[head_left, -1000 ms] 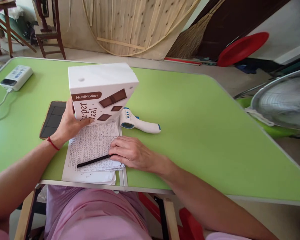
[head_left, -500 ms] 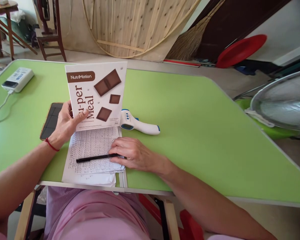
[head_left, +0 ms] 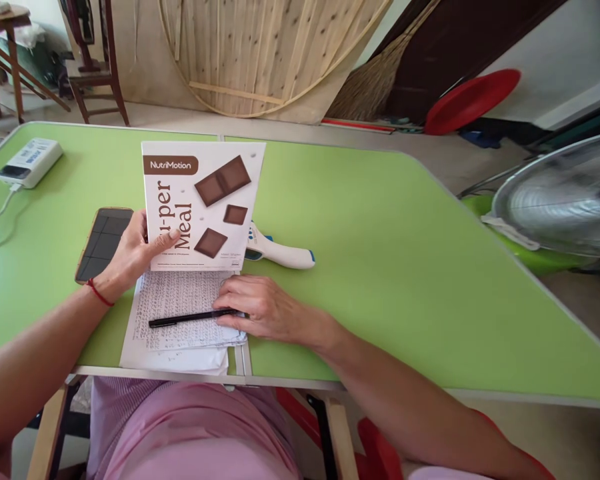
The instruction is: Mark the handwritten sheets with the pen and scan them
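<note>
Green table (head_left: 380, 267) lies beneath hands (head_left: 130, 253) (head_left: 260, 307) holding box (head_left: 210, 180), pen (head_left: 185, 319).

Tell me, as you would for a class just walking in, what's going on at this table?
A person is at a green table. Their left hand holds a white NutriMotion box, its printed front facing them, over the far part of some handwritten papers. The right hand is at the papers, a black pen in its fingers. A handheld thermometer is partly hidden behind the box, and a phone lies beside the left hand.
</note>
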The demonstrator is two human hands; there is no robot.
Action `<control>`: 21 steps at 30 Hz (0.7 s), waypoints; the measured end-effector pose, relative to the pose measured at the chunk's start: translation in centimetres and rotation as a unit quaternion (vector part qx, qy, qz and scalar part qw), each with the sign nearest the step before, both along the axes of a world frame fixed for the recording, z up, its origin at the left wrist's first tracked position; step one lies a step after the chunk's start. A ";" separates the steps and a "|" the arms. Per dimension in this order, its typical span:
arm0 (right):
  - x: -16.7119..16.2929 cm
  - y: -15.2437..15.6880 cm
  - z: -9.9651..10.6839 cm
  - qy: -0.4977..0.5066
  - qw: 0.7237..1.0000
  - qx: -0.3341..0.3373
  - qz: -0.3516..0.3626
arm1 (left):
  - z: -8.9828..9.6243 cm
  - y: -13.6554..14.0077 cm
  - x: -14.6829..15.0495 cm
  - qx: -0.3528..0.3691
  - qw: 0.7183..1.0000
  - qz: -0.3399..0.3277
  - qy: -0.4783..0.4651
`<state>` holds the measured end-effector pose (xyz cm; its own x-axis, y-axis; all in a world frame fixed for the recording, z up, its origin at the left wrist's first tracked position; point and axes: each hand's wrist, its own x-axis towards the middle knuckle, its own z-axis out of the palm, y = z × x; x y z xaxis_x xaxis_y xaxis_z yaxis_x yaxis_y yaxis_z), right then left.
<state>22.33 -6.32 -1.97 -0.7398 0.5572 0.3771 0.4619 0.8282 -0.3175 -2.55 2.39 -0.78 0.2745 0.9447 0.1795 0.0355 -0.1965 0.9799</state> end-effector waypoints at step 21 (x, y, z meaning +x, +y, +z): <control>6.2 2.7 -0.3 -0.141 0.909 -0.048 -0.388 | 1.9 -1.1 0.3 0.014 0.998 -0.045 0.041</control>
